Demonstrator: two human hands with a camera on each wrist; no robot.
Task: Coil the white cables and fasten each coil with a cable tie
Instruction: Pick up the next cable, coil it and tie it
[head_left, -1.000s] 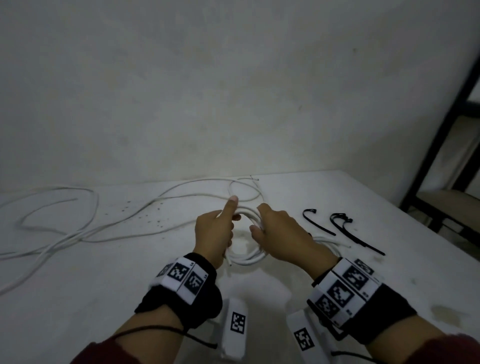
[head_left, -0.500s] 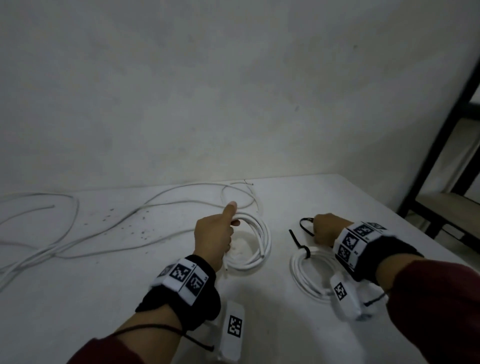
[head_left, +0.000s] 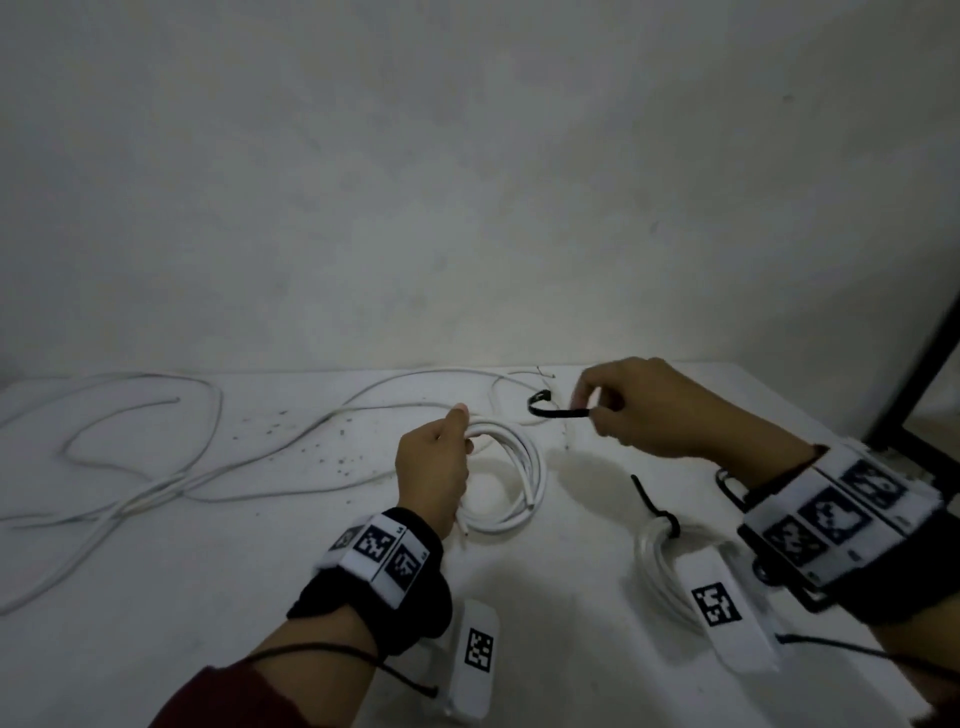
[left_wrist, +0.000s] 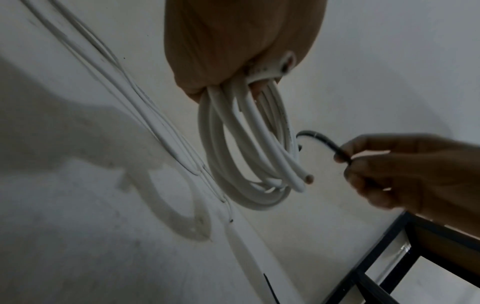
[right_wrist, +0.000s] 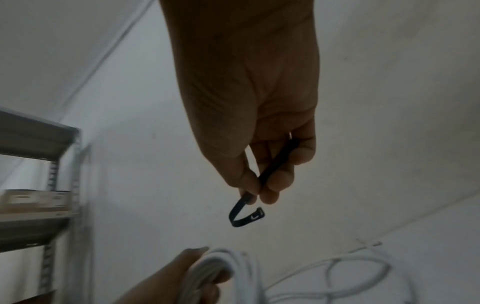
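My left hand grips a coil of white cable by its left side, just above the white table. The coil hangs from that fist in the left wrist view, one cut end sticking out. My right hand pinches a black cable tie between thumb and fingers, up and to the right of the coil. The tie's hooked end points toward the coil and does not touch it. A second white coil, bound with a black tie, lies under my right wrist.
Long loose white cables sprawl over the left and back of the table. Another black tie lies beside my right wrist. A black metal frame stands past the table's right edge, a grey wall behind.
My right hand left the coil, reached right to the ties, and came back up holding a black tie near the coil. The left hand kept its grip on the coil.
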